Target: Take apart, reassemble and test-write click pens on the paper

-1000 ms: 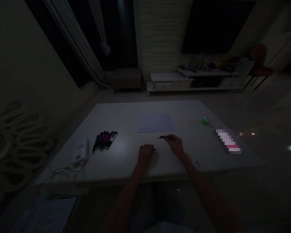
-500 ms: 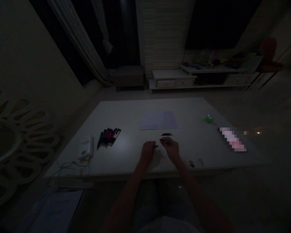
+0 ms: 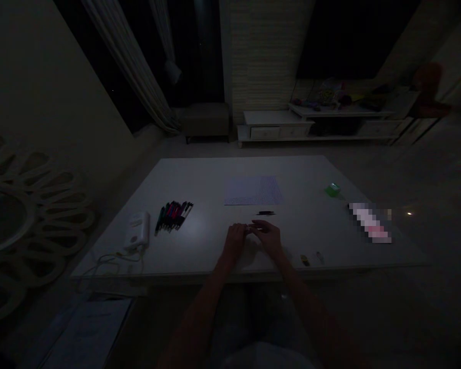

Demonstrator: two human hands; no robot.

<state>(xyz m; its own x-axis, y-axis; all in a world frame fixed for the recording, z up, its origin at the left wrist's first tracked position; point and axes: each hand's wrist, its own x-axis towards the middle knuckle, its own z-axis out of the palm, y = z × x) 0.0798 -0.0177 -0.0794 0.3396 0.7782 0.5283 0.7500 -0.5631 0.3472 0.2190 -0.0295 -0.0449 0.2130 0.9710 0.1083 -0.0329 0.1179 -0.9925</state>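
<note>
Head view: your left hand point(image 3: 235, 240) and right hand point(image 3: 268, 234) meet, fingertips point(image 3: 254, 224) curled together over the white rectangular surface point(image 3: 200, 177). In this dim light, you cannot tell whether either grip is clenched on something small or holds nothing. Just ahead lies a slim black pen-like object point(image 3: 266, 212), apart from both hands. Left of them sit a bundle of coloured markers point(image 3: 173, 216) and a white plastic box point(image 3: 137, 230). Farther on lie a pale paper sheet point(image 3: 252, 190) and a small green block point(image 3: 332, 190).
</note>
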